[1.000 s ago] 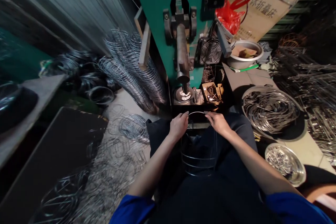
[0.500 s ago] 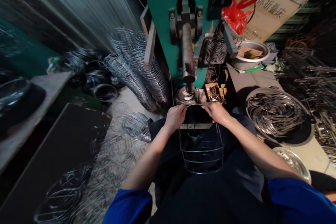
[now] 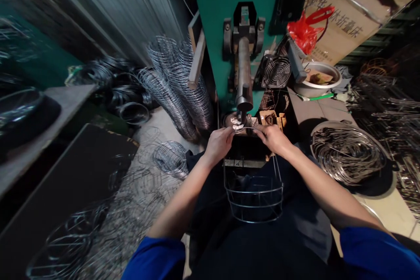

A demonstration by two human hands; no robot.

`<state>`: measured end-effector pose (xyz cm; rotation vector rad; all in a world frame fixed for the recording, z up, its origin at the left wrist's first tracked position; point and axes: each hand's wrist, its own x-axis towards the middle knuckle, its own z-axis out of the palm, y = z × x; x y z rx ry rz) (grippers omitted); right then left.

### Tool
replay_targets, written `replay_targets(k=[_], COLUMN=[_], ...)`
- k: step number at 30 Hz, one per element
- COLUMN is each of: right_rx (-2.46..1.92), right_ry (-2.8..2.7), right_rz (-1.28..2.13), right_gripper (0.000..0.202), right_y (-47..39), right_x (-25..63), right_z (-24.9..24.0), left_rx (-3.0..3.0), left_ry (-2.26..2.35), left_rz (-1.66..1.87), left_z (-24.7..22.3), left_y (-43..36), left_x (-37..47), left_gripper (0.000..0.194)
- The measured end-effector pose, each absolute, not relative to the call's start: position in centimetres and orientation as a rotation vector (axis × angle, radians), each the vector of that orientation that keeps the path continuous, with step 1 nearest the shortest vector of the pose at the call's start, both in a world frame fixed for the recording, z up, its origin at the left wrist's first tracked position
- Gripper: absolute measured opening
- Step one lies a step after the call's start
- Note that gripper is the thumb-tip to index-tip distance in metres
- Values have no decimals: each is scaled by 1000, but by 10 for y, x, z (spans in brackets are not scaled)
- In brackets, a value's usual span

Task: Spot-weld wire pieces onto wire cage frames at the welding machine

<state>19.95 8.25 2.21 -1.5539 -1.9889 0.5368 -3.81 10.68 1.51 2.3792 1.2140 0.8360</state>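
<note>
Looking over the person's head, I see the left hand [image 3: 219, 145] and right hand [image 3: 274, 139], fingertips pinching a thin wire [image 3: 245, 128] between them, near the machine's metal rod [image 3: 244, 72]. A wire frame [image 3: 253, 192] hangs nearer, above the lap; wire stacks [image 3: 177, 89] stand far left.

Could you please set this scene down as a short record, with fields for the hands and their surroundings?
Left hand: gripping a thin curved wire
Right hand: gripping the same wire
Below the hands: wire frame
Ahead: green machine with metal arm
Left side: leaning stacks of wire pieces
Right side: heap of bent wires
</note>
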Motion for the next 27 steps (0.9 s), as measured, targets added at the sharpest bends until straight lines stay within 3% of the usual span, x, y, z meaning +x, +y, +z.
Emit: replay_targets(k=[13, 27], right_rx=[-1600, -1599], right_ry=[-2279, -2285], right_rz=[369, 440], right_gripper=[26, 27], right_y=[99, 102], right_x=[194, 195], right_z=[46, 49], left_rx=[2379, 2307], left_ry=[1202, 1219], left_rz=[924, 841], left_z=[26, 35], left_y=[117, 116], left_x=[-43, -43], left_gripper=[20, 21])
